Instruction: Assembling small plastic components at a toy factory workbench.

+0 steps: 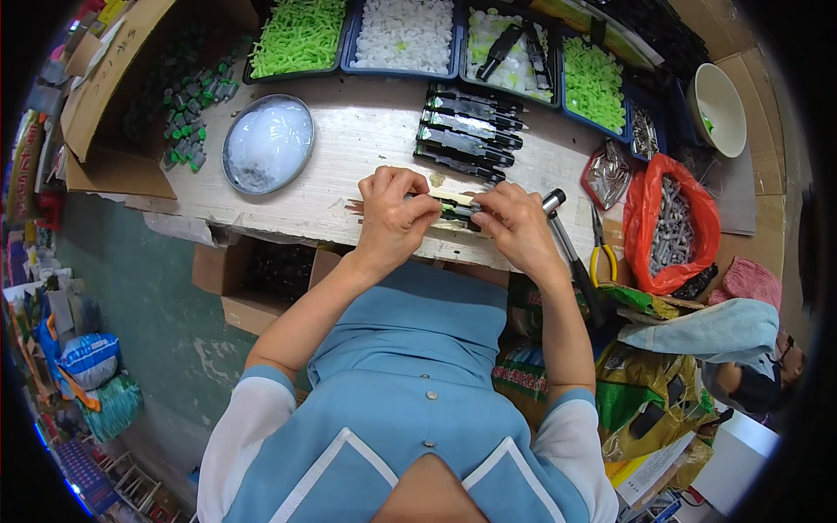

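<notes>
My left hand [392, 213] and my right hand [520, 228] meet at the near edge of the worktable [340, 174]. Between them lies a slim black part with green and silver bits [455, 209], its exact kind hidden by the fingers. The left thumb and fingers pinch one end, while the right fingertips grip the other. Just beyond my hands, several similar long black assemblies [471, 132] lie side by side in a stack. To the left stands a round dish [268, 144] of whitish, grease-like paste.
Trays of green parts [298, 35], white caps [403, 35] and more green pieces [593, 83] line the back. At right are a hammer [571, 248], yellow-handled pliers [600, 253] and a red bag [641, 227] of grey metal parts. A cardboard box [96, 113] stands left.
</notes>
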Demonstrator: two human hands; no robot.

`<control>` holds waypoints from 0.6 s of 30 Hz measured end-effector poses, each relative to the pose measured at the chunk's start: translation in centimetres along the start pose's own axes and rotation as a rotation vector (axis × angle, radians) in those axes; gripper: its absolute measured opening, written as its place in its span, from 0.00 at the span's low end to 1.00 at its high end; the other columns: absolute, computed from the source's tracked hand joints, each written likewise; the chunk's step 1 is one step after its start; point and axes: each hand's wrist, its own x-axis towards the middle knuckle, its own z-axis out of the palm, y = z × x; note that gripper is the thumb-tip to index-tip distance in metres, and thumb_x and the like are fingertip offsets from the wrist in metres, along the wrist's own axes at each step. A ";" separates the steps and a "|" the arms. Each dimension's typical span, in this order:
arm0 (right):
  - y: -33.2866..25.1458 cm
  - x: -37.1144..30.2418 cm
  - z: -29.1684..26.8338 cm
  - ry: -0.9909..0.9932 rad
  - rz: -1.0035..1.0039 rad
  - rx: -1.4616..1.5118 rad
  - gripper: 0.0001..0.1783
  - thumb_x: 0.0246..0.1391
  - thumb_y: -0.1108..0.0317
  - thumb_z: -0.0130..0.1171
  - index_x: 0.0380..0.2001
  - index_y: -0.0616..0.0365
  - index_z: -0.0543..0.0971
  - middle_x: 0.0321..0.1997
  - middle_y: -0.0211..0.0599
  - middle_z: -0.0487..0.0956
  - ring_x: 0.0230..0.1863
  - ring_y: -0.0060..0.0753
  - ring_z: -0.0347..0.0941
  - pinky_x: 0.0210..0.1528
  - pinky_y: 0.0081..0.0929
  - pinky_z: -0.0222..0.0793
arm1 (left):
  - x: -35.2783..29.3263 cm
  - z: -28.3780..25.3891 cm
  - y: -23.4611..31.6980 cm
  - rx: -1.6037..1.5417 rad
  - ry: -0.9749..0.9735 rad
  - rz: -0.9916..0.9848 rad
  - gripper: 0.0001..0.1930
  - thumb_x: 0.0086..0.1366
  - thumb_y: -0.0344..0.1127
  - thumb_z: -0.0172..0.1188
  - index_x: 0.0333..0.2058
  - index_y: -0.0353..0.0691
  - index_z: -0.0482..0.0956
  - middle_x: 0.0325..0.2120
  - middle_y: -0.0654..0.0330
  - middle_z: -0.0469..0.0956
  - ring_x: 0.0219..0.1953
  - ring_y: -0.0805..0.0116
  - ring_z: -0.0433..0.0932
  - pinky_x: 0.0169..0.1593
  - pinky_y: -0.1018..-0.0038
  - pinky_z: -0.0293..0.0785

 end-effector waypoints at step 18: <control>0.6 0.0 0.3 -0.054 0.040 0.124 0.11 0.47 0.67 0.57 0.36 0.55 0.78 0.28 0.34 0.72 0.36 0.36 0.67 0.36 0.32 0.52 | -0.1 0.1 0.1 0.001 -0.009 -0.033 0.10 0.44 0.30 0.64 0.29 0.42 0.78 0.30 0.65 0.72 0.39 0.67 0.66 0.43 0.71 0.52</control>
